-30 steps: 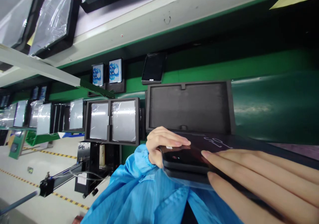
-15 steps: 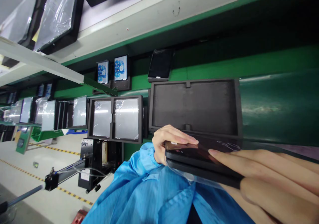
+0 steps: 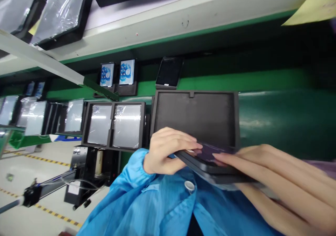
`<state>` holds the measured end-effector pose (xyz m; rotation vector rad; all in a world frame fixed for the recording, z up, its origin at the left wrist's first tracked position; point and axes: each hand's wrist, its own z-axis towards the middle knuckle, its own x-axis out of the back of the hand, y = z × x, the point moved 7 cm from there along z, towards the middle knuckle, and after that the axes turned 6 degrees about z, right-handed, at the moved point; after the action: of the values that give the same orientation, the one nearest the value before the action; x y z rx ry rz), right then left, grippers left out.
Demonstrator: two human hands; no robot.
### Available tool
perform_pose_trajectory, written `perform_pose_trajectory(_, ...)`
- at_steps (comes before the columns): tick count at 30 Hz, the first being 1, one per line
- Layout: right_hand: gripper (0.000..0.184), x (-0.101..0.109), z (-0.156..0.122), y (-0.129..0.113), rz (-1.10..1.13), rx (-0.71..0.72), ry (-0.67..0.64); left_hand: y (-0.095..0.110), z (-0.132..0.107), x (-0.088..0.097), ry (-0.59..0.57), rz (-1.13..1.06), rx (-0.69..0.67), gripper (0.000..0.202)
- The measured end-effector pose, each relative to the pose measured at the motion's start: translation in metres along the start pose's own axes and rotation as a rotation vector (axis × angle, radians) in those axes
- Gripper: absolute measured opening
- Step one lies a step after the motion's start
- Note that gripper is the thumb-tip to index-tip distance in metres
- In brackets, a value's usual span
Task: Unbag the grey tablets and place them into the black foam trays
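Note:
A dark flat tablet-like device [image 3: 207, 161] lies between both my hands, just above my blue coat. My left hand [image 3: 165, 150] grips its left end, fingers on top and thumb under. My right hand [image 3: 273, 180] holds its right end with long fingers laid along the top and bottom. Under the device sits a second dark slab or film; I cannot tell which. Right behind it stands an empty black foam tray [image 3: 195, 119].
A black foam tray [image 3: 114, 125] holding two wrapped panels stands left of the empty one. More wrapped panels line the green conveyor [image 3: 286, 117] to the left. Lit tablets [image 3: 118, 73] and a dark one [image 3: 169, 72] stand behind. A metal fixture [image 3: 84, 174] is below.
The view shifted slightly. The device tilted and moved a little right and down, closer to the empty tray's lower edge. Both hands kept their hold.

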<state>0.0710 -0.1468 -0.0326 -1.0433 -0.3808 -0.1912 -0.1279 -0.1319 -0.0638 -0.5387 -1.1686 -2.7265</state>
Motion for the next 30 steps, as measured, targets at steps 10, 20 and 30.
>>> perform_pose_trajectory(10,0.023,0.001,-0.025,0.072,0.543,0.078,0.274,-0.056,-0.048,0.017,0.208,-0.227,0.416,0.026)
perform_pose_trajectory(20,0.020,0.011,-0.029,0.094,0.597,0.097,0.264,-0.037,-0.031,0.006,0.263,-0.199,0.170,0.025)
perform_pose_trajectory(30,0.031,0.026,-0.036,0.090,0.274,-0.074,0.051,-0.027,-0.026,-0.006,0.336,-0.173,0.122,0.016)
